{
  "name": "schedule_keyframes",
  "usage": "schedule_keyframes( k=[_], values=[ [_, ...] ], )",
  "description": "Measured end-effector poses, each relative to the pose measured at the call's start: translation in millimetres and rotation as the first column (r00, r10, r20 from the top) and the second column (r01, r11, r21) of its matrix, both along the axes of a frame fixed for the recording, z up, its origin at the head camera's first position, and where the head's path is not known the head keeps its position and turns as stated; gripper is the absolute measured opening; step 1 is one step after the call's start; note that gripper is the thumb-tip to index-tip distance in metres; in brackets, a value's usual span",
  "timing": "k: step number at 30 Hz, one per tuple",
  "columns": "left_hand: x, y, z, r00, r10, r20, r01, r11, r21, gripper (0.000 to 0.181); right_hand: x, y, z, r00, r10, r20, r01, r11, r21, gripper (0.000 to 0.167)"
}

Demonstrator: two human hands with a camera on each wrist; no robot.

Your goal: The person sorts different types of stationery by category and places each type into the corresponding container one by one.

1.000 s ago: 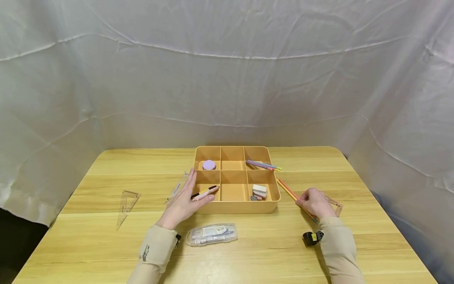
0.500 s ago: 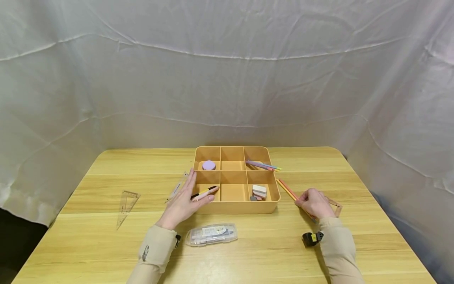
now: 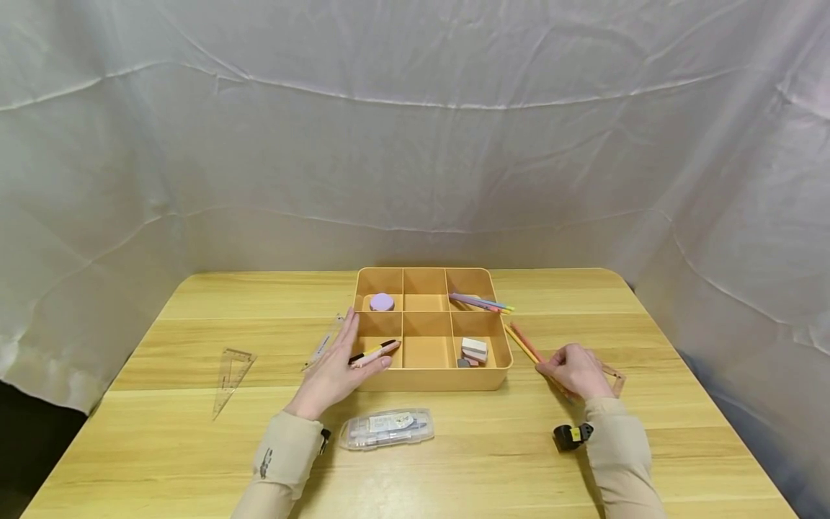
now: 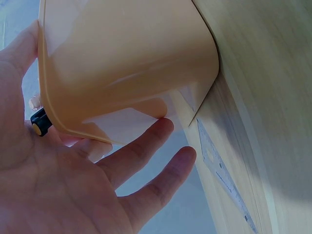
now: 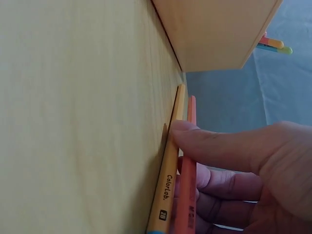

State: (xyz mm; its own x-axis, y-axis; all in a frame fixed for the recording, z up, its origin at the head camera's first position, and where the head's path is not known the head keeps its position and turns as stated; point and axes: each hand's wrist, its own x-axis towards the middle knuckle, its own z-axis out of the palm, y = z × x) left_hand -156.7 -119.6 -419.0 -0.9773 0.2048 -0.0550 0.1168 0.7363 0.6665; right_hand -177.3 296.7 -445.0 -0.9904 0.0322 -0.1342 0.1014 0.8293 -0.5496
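Note:
An orange organizer box (image 3: 428, 380) with six compartments stands mid-table. My left hand (image 3: 331, 378) lies against its left side, fingers extended along the wall and thumb over the front-left compartment, where pens (image 3: 376, 353) rest. In the left wrist view the fingertips touch the box's outer wall (image 4: 126, 58). Right of the box, my right hand (image 3: 575, 371) pinches a yellow pencil (image 5: 168, 180) and a red pencil (image 5: 186, 195) between thumb and fingers, low over the table. Several colored pencils (image 3: 480, 301) lean out of the back-right compartment. White erasers (image 3: 475, 349) sit in the front-right one.
A clear case (image 3: 387, 429) lies in front of the box. A set square (image 3: 232, 378) lies at the left, and a ruler-like piece (image 3: 323, 346) lies beside the left hand. Another clear set square (image 3: 613, 378) is partly behind the right hand. The back-left compartment holds a purple round object (image 3: 382, 301).
The right hand has shifted very slightly left, and the red and yellow pencils in it have moved a little. My left hand has stayed against the box.

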Motion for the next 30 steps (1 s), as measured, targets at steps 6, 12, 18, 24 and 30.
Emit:
schedule_keyframes(
  k=[6, 12, 18, 24, 30],
  values=[
    [0.1, 0.2, 0.5, 1.000, -0.003, 0.003, 0.003, 1.000, 0.003, 0.106, -0.6, 3.6, 0.7, 1.000, -0.002, 0.004, 0.002, 0.999, -0.044, 0.027],
    [0.2, 0.0, 0.7, 1.000, -0.003, 0.001, 0.003, 1.000, -0.001, 0.106, 0.3, 5.4, 8.3, 0.999, -0.003, -0.047, 0.001, 1.000, -0.024, 0.031],
    [0.0, -0.3, 1.0, 1.000, -0.002, -0.009, 0.002, 1.000, -0.005, 0.105, 0.9, 2.1, 14.2, 0.993, -0.060, -0.099, 0.056, 0.997, -0.044, 0.033],
    [0.1, 0.2, 1.5, 1.000, -0.001, -0.006, 0.001, 1.000, -0.007, 0.105, -1.0, -1.7, 14.6, 0.948, -0.080, -0.308, 0.059, 0.995, -0.077, 0.036],
    [0.4, 0.6, 1.9, 1.000, 0.001, 0.003, -0.001, 1.000, 0.000, 0.105, -4.8, -8.0, 11.5, 0.808, -0.163, -0.566, 0.093, 0.984, -0.150, 0.027]
  ],
)
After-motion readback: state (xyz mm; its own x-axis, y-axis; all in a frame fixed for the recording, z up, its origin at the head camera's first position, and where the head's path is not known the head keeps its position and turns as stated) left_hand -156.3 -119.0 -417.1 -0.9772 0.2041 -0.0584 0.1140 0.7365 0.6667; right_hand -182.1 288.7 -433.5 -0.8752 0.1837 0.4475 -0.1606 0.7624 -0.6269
